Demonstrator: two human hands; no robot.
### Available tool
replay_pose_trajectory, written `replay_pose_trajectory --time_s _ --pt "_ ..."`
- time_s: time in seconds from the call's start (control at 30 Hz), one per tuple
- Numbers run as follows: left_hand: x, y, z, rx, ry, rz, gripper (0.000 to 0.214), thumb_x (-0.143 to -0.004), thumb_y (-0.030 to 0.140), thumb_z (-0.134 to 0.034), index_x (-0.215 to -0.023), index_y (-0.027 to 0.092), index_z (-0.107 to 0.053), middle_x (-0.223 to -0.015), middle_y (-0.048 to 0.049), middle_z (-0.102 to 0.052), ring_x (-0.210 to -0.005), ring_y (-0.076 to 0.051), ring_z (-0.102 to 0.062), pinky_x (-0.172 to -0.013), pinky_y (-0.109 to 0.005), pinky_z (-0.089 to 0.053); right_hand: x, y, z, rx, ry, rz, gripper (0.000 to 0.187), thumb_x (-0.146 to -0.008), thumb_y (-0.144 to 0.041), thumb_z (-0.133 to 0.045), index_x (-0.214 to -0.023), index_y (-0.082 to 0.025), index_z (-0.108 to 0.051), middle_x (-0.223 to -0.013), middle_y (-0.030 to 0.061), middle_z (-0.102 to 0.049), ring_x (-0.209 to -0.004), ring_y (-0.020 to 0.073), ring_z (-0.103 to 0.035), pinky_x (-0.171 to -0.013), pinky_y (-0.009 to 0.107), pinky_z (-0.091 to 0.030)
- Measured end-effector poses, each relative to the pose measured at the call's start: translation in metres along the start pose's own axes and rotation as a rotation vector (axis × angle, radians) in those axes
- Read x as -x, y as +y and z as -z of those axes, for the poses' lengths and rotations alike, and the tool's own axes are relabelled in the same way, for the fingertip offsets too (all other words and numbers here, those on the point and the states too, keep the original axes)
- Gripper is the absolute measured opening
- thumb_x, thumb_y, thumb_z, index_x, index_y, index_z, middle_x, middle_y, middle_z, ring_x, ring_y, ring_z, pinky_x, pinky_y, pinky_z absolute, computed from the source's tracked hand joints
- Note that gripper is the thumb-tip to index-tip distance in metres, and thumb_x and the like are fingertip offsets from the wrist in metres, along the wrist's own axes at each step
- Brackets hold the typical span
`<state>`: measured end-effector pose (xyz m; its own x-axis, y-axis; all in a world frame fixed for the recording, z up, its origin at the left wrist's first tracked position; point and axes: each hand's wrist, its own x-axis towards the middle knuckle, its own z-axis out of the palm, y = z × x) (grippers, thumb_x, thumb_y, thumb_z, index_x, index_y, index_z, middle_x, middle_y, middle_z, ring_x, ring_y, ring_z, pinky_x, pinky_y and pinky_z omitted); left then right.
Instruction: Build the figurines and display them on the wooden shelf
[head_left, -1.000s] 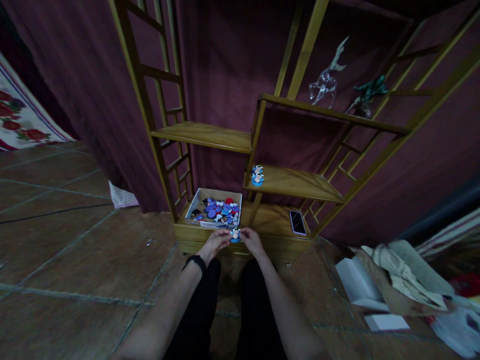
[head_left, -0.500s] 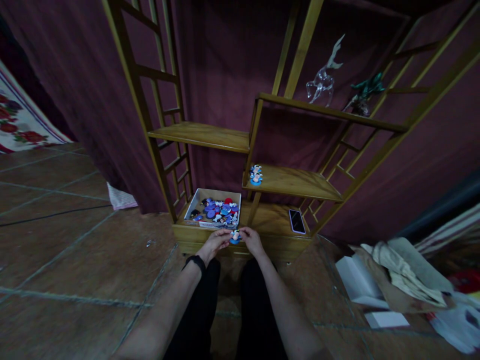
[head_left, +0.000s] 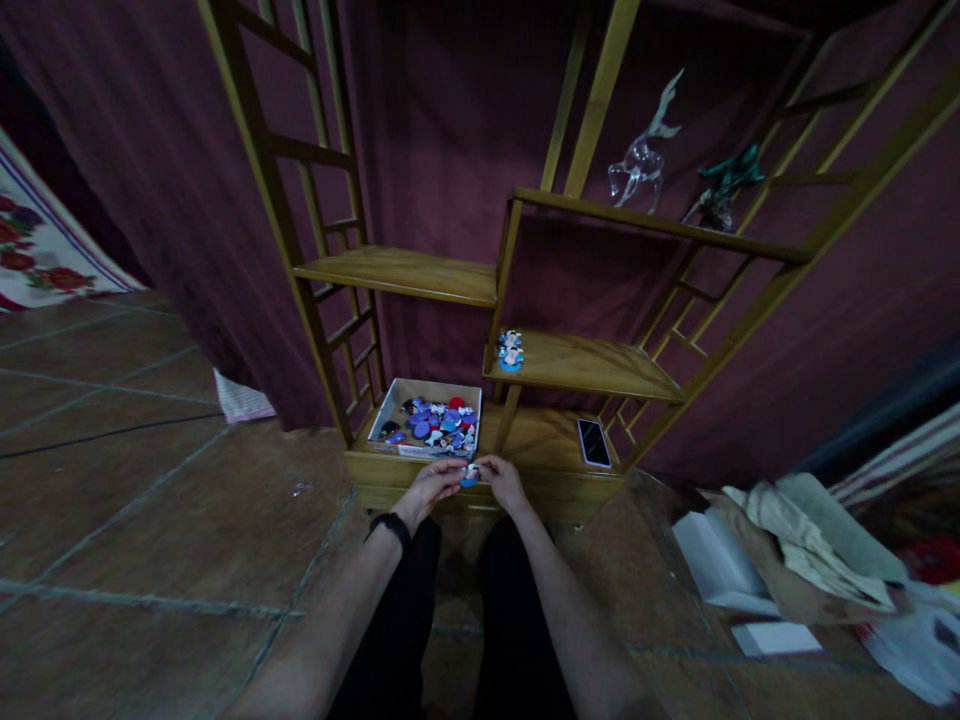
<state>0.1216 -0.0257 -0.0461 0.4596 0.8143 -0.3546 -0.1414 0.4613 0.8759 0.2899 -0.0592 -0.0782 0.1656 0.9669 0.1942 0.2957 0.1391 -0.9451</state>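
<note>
My left hand (head_left: 433, 484) and my right hand (head_left: 502, 481) meet in front of a wooden shelf unit (head_left: 420, 275), both pinching a small figure on a blue round base (head_left: 470, 474). Just behind the hands, on the bottom shelf, an open white box (head_left: 396, 398) holds several similar small blue, purple and red pieces. Two or three matching figures (head_left: 511, 350) stand at the left end of the middle shelf. A dark band circles my left wrist.
A phone (head_left: 593, 442) lies flat on the bottom shelf to the right. A glass deer (head_left: 643, 150) and a dark green figurine (head_left: 724, 185) stand on the upper shelf. Boxes, paper and cloth (head_left: 787, 555) are piled on the tiled floor at right. A maroon curtain hangs behind.
The hands stay together on the small figure, shifting it slightly between the fingers. The view has drifted a little; nothing else has moved.
</note>
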Motion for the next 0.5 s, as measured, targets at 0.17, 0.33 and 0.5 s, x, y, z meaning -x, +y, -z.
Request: replay_pose_trajectory --time_s 0.17,0.33,0.5 --pt "-0.0018 -0.0016 0.0012 0.034 -0.019 -0.017 0.039 -0.052 0.013 -0.078 -0.089 0.018 -0.065 -0.084 -0.0032 -0.068 -0.073 -0.012 -0.062 -0.072 -0.024 -0.045 -0.0003 0.001 0.0008 -0.006 -0.005 -0.01 0.018 -0.071 -0.024 -0.051 -0.082 -0.022 -0.065 -0.078 -0.0003 -0.067 -0.074 0.0159 -0.06 -0.071 0.028 -0.047" --pt "-0.0038 -0.0027 0.0025 0.056 -0.02 -0.03 0.045 -0.052 0.009 -0.076 -0.094 0.019 -0.064 -0.093 -0.0046 -0.067 -0.077 -0.013 -0.063 -0.075 -0.025 -0.044 0.0007 -0.0009 0.0007 -0.029 0.002 -0.032 0.018 -0.069 -0.021 -0.051 -0.081 -0.022 -0.064 -0.081 -0.0003 -0.067 -0.077 0.0163 -0.062 -0.074 0.03 -0.048" --pt "-0.006 -0.003 0.0034 0.076 -0.019 -0.049 0.051 -0.051 0.003 -0.073 -0.098 0.019 -0.063 -0.099 -0.0067 -0.067 -0.08 -0.015 -0.063 -0.073 -0.025 -0.045 0.001 -0.0009 -0.0009 -0.059 0.006 -0.039 0.015 -0.068 -0.021 -0.054 -0.079 -0.021 -0.063 -0.083 0.0 -0.067 -0.079 0.0166 -0.062 -0.078 0.031 -0.047"
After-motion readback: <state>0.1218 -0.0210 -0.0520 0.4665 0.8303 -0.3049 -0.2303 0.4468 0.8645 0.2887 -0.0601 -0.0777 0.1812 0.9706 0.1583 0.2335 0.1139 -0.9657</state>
